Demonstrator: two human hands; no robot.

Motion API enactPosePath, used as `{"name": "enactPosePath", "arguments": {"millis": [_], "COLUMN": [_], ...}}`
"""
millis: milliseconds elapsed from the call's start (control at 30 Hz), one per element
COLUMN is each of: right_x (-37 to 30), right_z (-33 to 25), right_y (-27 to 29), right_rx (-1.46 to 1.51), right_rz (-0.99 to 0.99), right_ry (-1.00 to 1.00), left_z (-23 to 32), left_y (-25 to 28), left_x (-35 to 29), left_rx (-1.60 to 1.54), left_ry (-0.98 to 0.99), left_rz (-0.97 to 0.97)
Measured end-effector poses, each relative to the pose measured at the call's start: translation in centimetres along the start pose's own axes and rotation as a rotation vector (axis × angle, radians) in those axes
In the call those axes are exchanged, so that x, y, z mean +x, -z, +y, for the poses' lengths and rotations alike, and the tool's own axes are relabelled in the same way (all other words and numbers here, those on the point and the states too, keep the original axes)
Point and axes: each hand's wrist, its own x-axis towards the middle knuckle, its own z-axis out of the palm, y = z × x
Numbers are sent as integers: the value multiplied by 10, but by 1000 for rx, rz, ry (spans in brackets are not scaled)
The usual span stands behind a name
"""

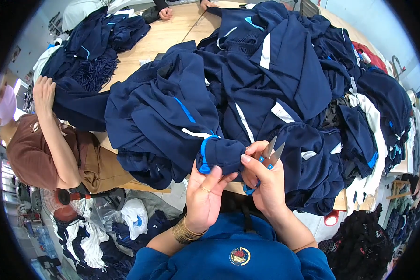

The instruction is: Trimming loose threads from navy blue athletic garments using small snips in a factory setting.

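My left hand (203, 198) is closed on the end of a navy garment (225, 154), its thumb and fingers gripping the fabric beside a bright blue trim (203, 156). In my right hand (270, 186) is a pair of scissors (277, 156) with blue handles, blades pointing up and slightly apart. The thumb and forefinger of that same hand also pinch the right edge of the garment end. Folds hide which part of the garment this is. Its cloth merges into the navy heap behind it.
A large pile of navy garments (284, 70) with white and blue stripes covers much of the wooden table (177, 33). On the left, a person in brown (42, 154) holds navy cloth. Another person's hands (165, 13) rest at the far edge. A fan (63, 205) stands lower left.
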Motion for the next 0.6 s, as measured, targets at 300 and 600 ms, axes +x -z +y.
{"name": "enactPosePath", "arguments": {"millis": [300,600], "right_x": [1,5], "right_z": [-2,-1], "right_y": [2,12], "right_rx": [-95,-548], "right_rz": [-1,-141], "right_ry": [-6,178], "left_z": [2,6], "left_y": [0,13], "left_x": [5,1], "left_rx": [17,84], "left_ry": [19,-154], "left_rz": [47,-3]}}
